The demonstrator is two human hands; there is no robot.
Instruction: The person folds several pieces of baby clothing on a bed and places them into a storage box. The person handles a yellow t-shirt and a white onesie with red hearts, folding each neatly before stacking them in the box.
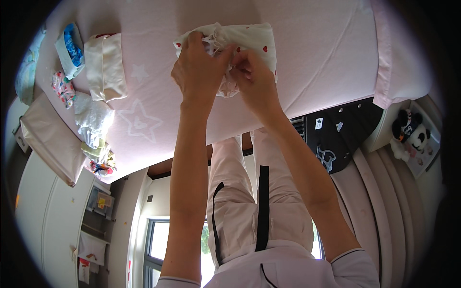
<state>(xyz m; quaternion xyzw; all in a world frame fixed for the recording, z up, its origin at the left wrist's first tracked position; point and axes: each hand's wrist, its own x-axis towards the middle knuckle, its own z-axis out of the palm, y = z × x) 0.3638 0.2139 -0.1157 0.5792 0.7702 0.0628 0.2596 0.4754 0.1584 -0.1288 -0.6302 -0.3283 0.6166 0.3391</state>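
A white cloth garment (pixel 257 36) printed with small red hearts lies folded into a bundle on the pink bed sheet (pixel 324 43). Ruffled trim (pixel 217 39) shows at its top edge and again at its lower edge. My left hand (pixel 201 68) is over the left part of the bundle, fingers on the fabric by the upper ruffle. At the middle, my right hand (pixel 255 77) pinches some of the cloth between curled fingertips. Both hands hide part of the garment, including where the fingertips meet it.
Left on the bed are a folded cream cloth (pixel 105 66), a white pouch with a blue packet (pixel 73 50), a floral bundle (pixel 63 89) and white lacy fabric (pixel 93 115). A beige fabric box (pixel 52 138) stands beside the bed. A black case (pixel 340 138) is below the right edge.
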